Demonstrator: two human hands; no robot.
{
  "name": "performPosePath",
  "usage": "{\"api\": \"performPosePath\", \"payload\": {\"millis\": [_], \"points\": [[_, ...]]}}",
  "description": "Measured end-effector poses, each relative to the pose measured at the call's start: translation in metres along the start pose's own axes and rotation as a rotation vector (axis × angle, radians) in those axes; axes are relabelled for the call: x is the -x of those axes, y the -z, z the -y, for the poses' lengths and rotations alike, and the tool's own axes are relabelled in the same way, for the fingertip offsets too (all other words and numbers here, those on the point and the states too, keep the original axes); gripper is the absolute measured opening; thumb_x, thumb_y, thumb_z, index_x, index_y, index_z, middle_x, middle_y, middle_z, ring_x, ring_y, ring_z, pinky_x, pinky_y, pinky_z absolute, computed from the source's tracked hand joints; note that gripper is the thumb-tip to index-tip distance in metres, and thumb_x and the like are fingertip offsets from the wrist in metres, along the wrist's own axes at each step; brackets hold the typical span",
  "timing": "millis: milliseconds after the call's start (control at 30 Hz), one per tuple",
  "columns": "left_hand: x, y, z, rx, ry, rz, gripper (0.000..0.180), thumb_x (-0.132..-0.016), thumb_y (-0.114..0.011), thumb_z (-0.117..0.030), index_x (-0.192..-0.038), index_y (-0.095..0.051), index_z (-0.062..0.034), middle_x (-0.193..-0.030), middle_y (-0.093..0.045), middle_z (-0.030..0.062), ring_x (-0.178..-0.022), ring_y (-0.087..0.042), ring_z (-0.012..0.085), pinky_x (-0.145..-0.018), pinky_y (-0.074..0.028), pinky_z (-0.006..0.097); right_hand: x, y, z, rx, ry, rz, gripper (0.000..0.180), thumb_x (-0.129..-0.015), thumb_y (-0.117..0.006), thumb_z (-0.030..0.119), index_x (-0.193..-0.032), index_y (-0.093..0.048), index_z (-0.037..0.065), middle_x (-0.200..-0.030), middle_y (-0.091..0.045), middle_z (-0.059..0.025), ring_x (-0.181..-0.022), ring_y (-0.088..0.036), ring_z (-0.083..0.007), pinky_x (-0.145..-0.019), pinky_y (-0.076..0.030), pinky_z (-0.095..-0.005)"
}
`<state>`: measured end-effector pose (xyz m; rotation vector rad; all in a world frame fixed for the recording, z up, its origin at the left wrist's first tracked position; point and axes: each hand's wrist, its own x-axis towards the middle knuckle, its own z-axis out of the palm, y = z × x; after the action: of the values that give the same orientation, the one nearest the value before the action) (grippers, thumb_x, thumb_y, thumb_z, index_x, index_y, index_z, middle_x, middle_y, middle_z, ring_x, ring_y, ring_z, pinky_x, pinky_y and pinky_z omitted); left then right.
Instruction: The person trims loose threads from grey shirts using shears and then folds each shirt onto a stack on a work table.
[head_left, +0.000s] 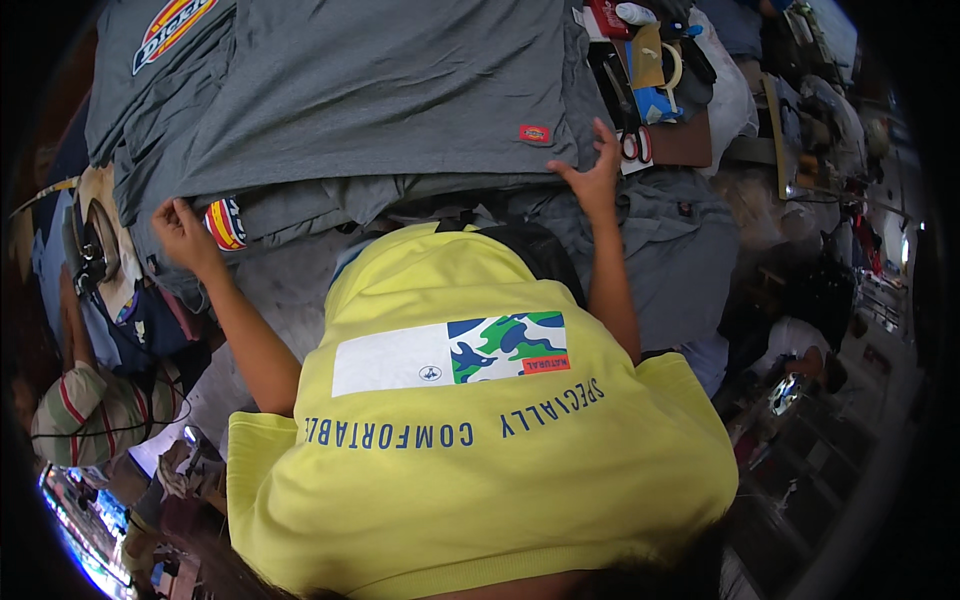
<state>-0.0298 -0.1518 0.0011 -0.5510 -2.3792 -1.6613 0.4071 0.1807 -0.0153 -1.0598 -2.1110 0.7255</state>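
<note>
A grey T-shirt [400, 110] lies spread out in front of me, with a small red label near its right hem corner and a large colourful printed patch at the upper left. My left hand [187, 236] is at the left end of the hem, its fingers curled and pinched at the cloth's edge. At the right corner of the hem is my right hand [592, 178], thumb and fingers spread apart, the thumb tip by the fabric. Below the hem, more grey garments [320, 205] lie bunched, and another colourful patch [226, 223] shows beside my left hand.
Scissors [634, 145] with red and black handles lie right of the T-shirt, beside a roll of tape [672, 75] and other small items. A grey garment pile [680, 240] lies right of my forearm. At the left edge, a person in a striped shirt [85, 410] sits close by.
</note>
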Motion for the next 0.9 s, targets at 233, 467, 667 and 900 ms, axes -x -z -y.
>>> {"api": "performPosePath", "payload": {"millis": [233,467,667,900], "points": [[0.010,-0.023,0.004,0.233,0.209,0.149,0.020,-0.086,-0.050,-0.007,-0.104,-0.044,-0.0001,-0.090,-0.055,0.0104,-0.078,-0.055,0.0133,-0.062,-0.052,0.026,0.002,-0.004,0.024,0.250,0.087,0.198,0.076,-0.058,-0.078,0.025,-0.123,-0.041,0.015,-0.122,-0.040,-0.0097,-0.113,-0.036,-0.0307,-0.094,-0.029,-0.0420],[-0.005,-0.012,-0.013,0.121,0.197,0.149,0.022,-0.084,-0.044,-0.005,-0.105,-0.050,-0.0014,-0.090,-0.056,0.0120,-0.078,-0.058,0.0151,-0.061,-0.053,0.026,-0.011,0.008,-0.001,-0.279,-0.310,0.101,0.040,-0.065,-0.047,-0.011,-0.100,-0.059,0.002,-0.089,-0.058,-0.0068,-0.079,-0.054,-0.0107,-0.068,-0.042,-0.0196],[-0.002,0.047,-0.106,0.305,0.045,-0.102,0.022,-0.076,-0.044,0.008,-0.092,-0.059,0.0030,-0.096,-0.056,0.0098,-0.083,-0.058,0.0171,-0.065,-0.052,0.025,-0.045,0.081,0.052,-0.132,0.053,-0.454,0.035,-0.068,-0.043,-0.013,-0.095,-0.062,0.000,-0.091,-0.055,-0.0060,-0.084,-0.054,-0.0124,-0.073,-0.043,-0.0234],[0.036,0.133,-0.111,-0.151,0.911,0.875,0.018,-0.083,-0.044,-0.009,-0.096,-0.055,-0.0020,-0.082,-0.061,0.0062,-0.067,-0.059,0.0112,-0.060,-0.046,0.020,-0.023,0.193,0.070,-0.357,-0.313,0.621,0.019,-0.080,-0.056,0.007,-0.097,-0.061,0.000,-0.084,-0.055,-0.0019,-0.075,-0.053,-0.0095,-0.067,-0.043,-0.0205]]}}
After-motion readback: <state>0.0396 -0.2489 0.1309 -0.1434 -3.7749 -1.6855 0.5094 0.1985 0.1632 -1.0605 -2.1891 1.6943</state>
